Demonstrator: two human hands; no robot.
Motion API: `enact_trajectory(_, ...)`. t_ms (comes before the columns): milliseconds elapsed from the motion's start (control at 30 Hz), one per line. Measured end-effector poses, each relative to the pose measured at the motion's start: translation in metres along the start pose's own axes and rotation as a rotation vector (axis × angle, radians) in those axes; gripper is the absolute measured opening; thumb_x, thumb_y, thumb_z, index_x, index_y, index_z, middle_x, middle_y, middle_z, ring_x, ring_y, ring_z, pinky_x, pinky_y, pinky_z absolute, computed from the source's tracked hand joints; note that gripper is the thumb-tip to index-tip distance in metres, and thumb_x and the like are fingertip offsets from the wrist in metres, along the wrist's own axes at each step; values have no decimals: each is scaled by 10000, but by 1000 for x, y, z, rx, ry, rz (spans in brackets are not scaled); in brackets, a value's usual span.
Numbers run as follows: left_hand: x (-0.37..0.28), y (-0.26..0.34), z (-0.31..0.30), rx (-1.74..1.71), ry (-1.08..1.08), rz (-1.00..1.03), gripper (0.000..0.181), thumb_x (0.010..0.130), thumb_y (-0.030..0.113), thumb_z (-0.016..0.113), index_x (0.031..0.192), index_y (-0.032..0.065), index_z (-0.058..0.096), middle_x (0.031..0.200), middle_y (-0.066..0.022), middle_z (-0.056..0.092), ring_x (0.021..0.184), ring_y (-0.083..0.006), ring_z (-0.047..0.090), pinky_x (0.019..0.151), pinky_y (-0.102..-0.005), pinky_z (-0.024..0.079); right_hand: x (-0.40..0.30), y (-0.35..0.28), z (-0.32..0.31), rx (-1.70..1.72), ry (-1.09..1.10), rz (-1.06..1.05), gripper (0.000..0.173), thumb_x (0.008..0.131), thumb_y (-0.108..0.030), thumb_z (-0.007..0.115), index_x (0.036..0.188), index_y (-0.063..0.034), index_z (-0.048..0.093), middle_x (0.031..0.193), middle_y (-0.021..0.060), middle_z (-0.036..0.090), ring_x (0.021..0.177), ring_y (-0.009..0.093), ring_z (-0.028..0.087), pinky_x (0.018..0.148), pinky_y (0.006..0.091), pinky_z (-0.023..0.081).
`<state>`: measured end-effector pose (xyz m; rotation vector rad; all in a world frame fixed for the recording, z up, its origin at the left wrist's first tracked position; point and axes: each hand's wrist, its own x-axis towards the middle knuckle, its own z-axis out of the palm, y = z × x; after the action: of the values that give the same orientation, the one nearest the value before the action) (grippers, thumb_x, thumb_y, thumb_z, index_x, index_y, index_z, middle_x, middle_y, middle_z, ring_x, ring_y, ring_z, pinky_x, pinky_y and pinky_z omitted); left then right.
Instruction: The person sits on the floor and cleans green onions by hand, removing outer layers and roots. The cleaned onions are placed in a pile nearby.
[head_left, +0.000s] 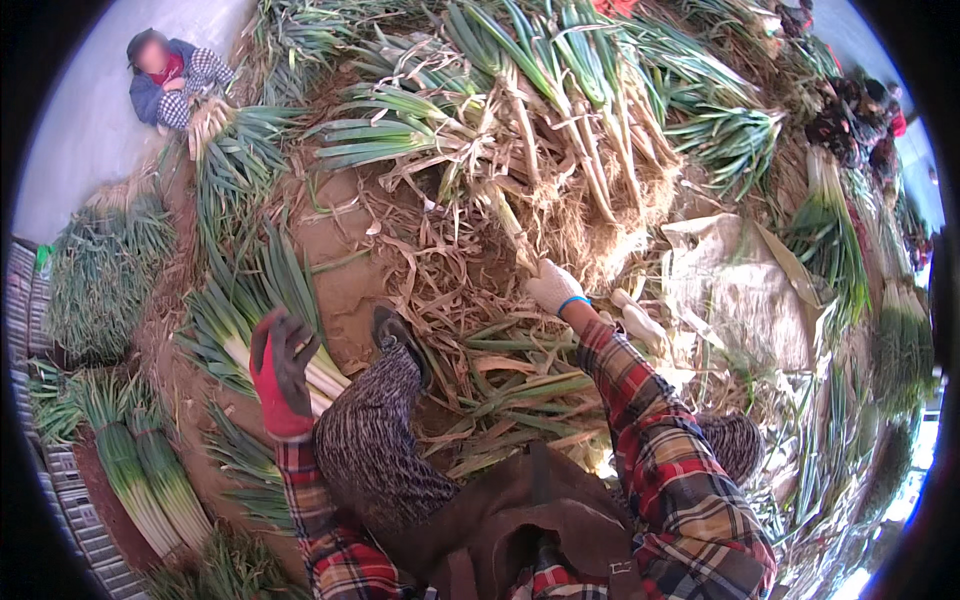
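My right hand (555, 286), in a white knit glove with a blue band at the wrist, grips the root end of a large green onion (508, 221). The onion slants up and away toward a heap of untrimmed green onions (592, 142), whose stalks carry dry husks and tangled roots (562, 225). At the left, my left hand (283, 367) is raised in a red glove with a dark coated palm; its fingers are curled apart around nothing. Just behind it lie peeled green onions (322, 375) with white shafts, beside my left knee.
Dry husks (420, 270) and stripped leaves (517, 382) cover the ground between my legs. A pale woven sack (739, 289) lies at the right. Tied bundles (142, 480) rest at lower left. One person (176, 82) crouches at upper left; other people (862, 120) are at far right.
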<state>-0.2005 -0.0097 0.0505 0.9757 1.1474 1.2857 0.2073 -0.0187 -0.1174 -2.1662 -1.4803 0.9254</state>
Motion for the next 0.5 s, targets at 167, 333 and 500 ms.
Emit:
enact_trajectory(167, -6, 32, 108, -104, -357, -189, 445, 935, 304, 573, 1281, 47, 465, 1131, -123, 559, 989, -248, 588, 872, -438, 528, -79, 3, -39, 95, -56, 3, 360, 806, -259, 552, 1008, 39, 548, 836, 256, 623, 829, 381, 622, 746, 448, 474)
enact_trajectory(333, -46, -71, 172, -157, -355, -654, 694, 871, 422, 648, 1401, 110, 326, 1351, -151, 333, 1169, -304, 431, 959, -537, 442, -229, -25, -88, 237, -169, 67, 334, 799, -243, 590, 994, 22, 533, 794, 189, 605, 808, 283, 621, 704, 402, 472)
enact_trajectory(500, -95, -184, 213, -453, -417, -1187, 512, 890, 452, 583, 1231, 80, 495, 1172, -166, 556, 1031, -357, 549, 909, -578, 429, -379, -26, -140, 141, -189, 8, 331, 800, -252, 625, 1008, -10, 537, 806, 213, 610, 733, 349, 624, 673, 410, 478)
